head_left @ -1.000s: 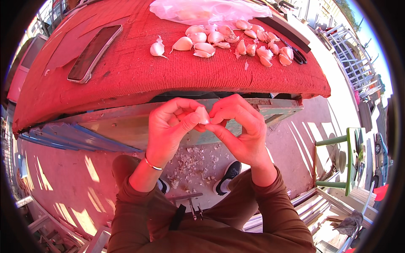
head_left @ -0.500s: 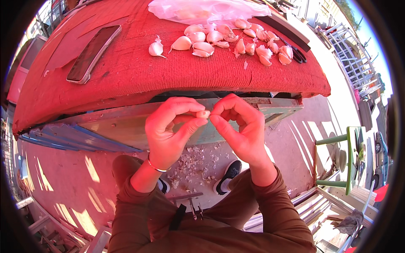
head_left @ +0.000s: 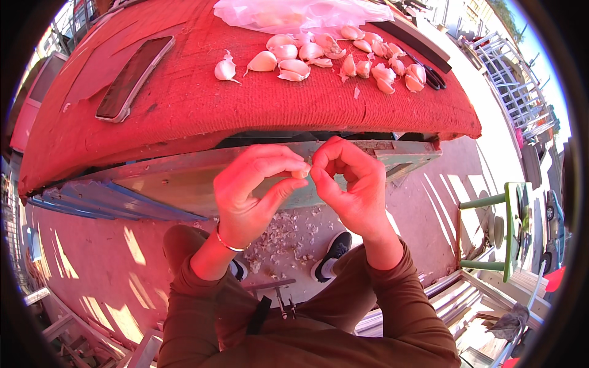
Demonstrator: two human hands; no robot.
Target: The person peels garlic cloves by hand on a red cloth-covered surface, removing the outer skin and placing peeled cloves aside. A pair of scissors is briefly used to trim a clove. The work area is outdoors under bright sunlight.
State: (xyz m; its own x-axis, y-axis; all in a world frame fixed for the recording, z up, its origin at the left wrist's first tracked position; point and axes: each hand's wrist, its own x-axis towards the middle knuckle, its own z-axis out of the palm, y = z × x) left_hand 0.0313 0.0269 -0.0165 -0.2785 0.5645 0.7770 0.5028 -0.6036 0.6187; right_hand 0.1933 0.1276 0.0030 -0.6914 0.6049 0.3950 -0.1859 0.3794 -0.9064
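Over the gap between the table edge and my knees, my left hand [head_left: 244,184] pinches a small pale garlic clove [head_left: 300,173] between thumb and fingertips. Just to the right of it, my right hand [head_left: 354,184] has its thumb and forefinger pressed together, slightly apart from the clove. Whatever those right fingertips hold, if anything, is too small to make out. Beyond my hands, several unpeeled garlic cloves [head_left: 262,61] lie on the red cloth-covered table [head_left: 196,104]. One clove [head_left: 226,70] sits by itself to the left of the others.
A phone [head_left: 134,80] rests on the table's left side. Behind the cloves is a crumpled plastic bag [head_left: 294,15]; black-handled scissors [head_left: 435,80] and a dark bar [head_left: 417,44] lie to the right. Papery scraps [head_left: 285,239] litter the ground. A green chair [head_left: 508,233] stands at right.
My right fingertips have drawn slightly away from the clove, leaving a small gap. My left fingers now cover more of it and have dipped a little.
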